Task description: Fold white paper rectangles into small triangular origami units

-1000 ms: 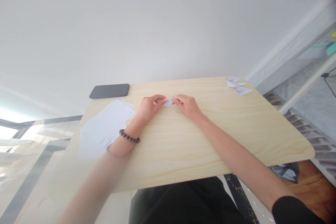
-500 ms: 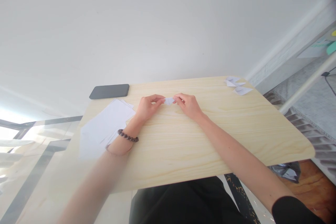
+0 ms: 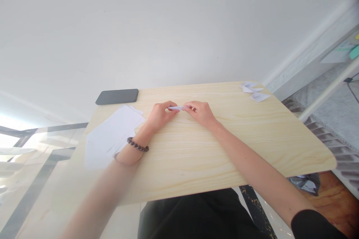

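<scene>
A small folded piece of white paper (image 3: 178,108) is pinched between both hands just above the light wooden table (image 3: 196,149). My left hand (image 3: 160,114), with a dark bead bracelet on the wrist, grips its left end with closed fingers. My right hand (image 3: 201,112) pinches its right end. The paper lies nearly flat and thin between the fingertips.
A stack of white paper sheets (image 3: 110,136) lies at the table's left side. A dark phone (image 3: 117,96) rests at the far left corner. Several small folded paper pieces (image 3: 254,91) sit at the far right corner. A white wall stands behind the table.
The folded paper has been turned flatter between the fingertips, so it shows as a thin strip. Both hands stay at the same spot.
</scene>
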The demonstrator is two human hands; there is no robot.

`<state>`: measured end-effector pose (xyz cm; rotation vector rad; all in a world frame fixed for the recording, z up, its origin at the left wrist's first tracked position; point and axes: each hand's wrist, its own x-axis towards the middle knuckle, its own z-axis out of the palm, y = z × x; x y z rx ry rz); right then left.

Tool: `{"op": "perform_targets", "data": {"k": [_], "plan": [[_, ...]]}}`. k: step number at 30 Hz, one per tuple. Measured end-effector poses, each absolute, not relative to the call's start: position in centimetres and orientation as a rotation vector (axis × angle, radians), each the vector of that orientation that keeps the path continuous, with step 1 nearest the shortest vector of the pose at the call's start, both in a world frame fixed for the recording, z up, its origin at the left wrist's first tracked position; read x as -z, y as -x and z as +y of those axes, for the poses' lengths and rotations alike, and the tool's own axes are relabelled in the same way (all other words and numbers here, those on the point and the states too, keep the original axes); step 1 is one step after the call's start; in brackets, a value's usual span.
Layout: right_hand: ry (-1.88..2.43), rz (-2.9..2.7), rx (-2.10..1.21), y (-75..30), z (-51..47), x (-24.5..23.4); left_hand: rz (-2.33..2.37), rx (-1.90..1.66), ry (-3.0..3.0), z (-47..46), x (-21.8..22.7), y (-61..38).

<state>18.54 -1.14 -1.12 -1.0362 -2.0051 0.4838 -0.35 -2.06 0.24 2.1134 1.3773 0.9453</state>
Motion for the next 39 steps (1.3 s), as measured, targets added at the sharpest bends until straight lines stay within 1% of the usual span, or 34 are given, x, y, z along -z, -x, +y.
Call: {"op": "perform_targets", "data": {"k": [5, 11, 18, 25, 32, 39], "plan": [[1.032, -2.023, -0.402, -18.66, -1.05, 1.20, 1.389, -0.929, -2.112, -2.01, -0.10, 0.45], [1.067, -2.026, -0.437, -19.13, -0.82, 1.28, 1.348, -0.888, -2.094, -1.95, 0.00, 0.84], [1.182, -1.975, -0.402, -19.18, -0.72, 1.33, 1.266, -0.822, -2.164, -1.94, -0.23, 1.20], [1.208, -1.964, -0.410, -19.21, -0.59, 1.57, 1.311, -0.864, -2.179, -1.89, -0.14, 1.14], [1.195, -1.869, -0.436, -19.28, -0.74, 1.37, 1.246, -0.880, -1.966, -2.11, -0.25, 0.93], [1.050, -1.997, -0.460, -18.75, -1.16, 0.98, 1.332, -0.919, -1.907, -1.94, -0.25, 0.72]]}}
